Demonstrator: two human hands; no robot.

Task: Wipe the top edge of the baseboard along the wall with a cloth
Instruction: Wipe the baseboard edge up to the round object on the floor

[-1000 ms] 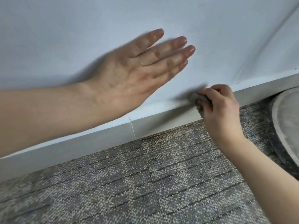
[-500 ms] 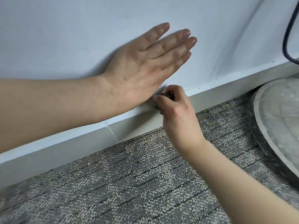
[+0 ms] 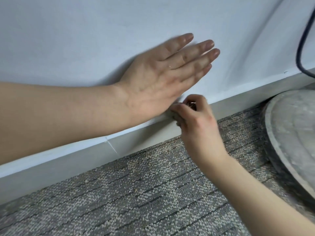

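Observation:
A grey baseboard runs along the foot of the pale wall, rising from lower left to upper right. My right hand is closed around a small dark cloth and presses it on the baseboard's top edge. Most of the cloth is hidden inside the fingers. My left hand lies flat against the wall just above it, fingers straight and together, holding nothing. The heel of the left hand almost touches the right hand's fingertips.
Grey patterned carpet with crumbs of debris along the baseboard covers the floor. A round dusty grey base stands on the carpet at the right, close to the baseboard. A black cable hangs down the wall at the top right.
My right hand has slid the cloth leftward along the baseboard's top edge until it reached the heel of my left hand. The view has shifted, showing more of the round base and the cable.

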